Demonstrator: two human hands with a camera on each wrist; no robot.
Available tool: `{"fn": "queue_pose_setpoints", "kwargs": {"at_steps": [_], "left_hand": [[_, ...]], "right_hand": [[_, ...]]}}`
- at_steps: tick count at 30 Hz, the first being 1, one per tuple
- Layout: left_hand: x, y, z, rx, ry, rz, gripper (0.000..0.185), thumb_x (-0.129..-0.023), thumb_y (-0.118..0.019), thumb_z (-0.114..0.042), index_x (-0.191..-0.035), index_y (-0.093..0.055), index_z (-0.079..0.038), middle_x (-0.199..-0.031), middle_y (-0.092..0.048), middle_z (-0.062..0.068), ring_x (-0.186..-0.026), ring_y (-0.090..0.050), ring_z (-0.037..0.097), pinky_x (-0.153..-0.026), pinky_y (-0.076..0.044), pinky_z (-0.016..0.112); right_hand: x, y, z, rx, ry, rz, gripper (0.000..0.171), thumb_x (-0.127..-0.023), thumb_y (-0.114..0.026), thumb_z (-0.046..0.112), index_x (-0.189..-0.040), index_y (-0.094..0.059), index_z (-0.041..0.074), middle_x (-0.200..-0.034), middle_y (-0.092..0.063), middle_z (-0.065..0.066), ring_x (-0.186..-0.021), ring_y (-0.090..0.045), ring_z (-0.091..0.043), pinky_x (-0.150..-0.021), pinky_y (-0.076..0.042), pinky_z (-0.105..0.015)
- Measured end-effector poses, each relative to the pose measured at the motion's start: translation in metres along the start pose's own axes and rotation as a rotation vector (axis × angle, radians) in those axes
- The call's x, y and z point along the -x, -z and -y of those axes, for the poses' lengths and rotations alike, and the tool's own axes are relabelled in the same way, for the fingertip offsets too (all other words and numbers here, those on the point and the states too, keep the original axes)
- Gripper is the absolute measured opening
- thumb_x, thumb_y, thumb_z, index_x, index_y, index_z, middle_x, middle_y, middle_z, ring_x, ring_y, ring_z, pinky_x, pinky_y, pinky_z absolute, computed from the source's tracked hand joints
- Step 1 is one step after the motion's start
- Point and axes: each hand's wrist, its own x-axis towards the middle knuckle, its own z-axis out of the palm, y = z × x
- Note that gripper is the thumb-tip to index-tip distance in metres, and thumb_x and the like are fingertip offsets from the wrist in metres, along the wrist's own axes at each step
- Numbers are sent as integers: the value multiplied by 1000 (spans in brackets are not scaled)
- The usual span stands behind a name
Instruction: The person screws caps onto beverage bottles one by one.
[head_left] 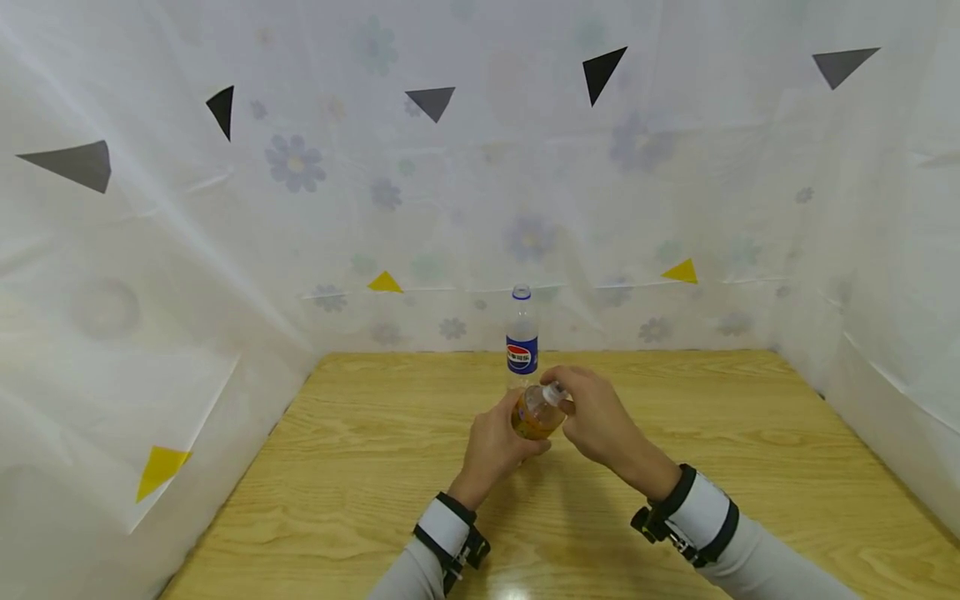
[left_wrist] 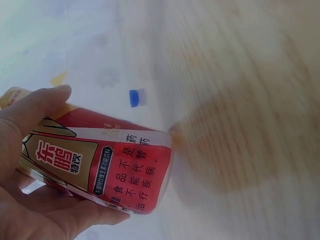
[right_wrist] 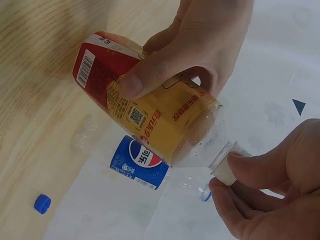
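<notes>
Amber-filled bottle [right_wrist: 150, 110] tilted in mid-air, wrapped snug by left hand [head_left: 491, 446] around the label, neck end pointing toward right hand [head_left: 596, 421]. White cap [right_wrist: 224, 170] pinched between right fingertips [right_wrist: 220, 192], Pepsi bottle [head_left: 521, 342] just beyond.

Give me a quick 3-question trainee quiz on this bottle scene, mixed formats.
1. True or false: the left hand grips the red-and-gold labelled bottle.
2. The right hand pinches: A) the bottle's white cap B) the Pepsi bottle C) nothing
3. What loose small thing lies on the wooden table?

Key: 1 true; 2 A; 3 a blue cap.
</notes>
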Motion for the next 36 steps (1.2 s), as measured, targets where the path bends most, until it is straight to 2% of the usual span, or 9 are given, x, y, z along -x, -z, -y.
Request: {"fn": "queue_pose_setpoints", "kwargs": {"at_steps": [14,23,31,36], "left_hand": [[0,0,0,3,3,1,75,-73,-93,-25,-139,-57,-19,-119,-73,6,-105,-72,24,-87,-59,40],[0,0,1,9,4,2,76,-74,-92,-24,-141,-56,-19,-121,-73,7,-106,-71,25,-89,-59,41],[0,-1,0,4,9,4,77,-74,-93,-26,-141,-56,-20,-122,-73,6,-108,-71,25,-89,-59,42],[0,-1,0,6,11,-1,76,-74,-93,-26,-141,-56,-20,-122,-73,6,-108,-71,25,-90,-59,42]], "right_hand": [[-1,-3,-2,-7,21,-56,43,-76,-62,-24,-109,-70,1,-110,-68,-18,-103,-66,-36,-80,-60,-48],[-3,-5,-3,53,33,-99,26,-80,-72,-10,-103,-69,2,-94,-67,-13,-85,-64,-27,-73,-57,-45],[-5,-5,-3,81,-11,-80,16,-86,-77,2,-97,-65,3,-89,-64,-9,-78,-58,-21,-66,-52,-38],[-6,-5,-4,87,-15,-87,16,-87,-78,8,-94,-64,4,-85,-62,-7,-75,-55,-19,-65,-48,-35]]}}
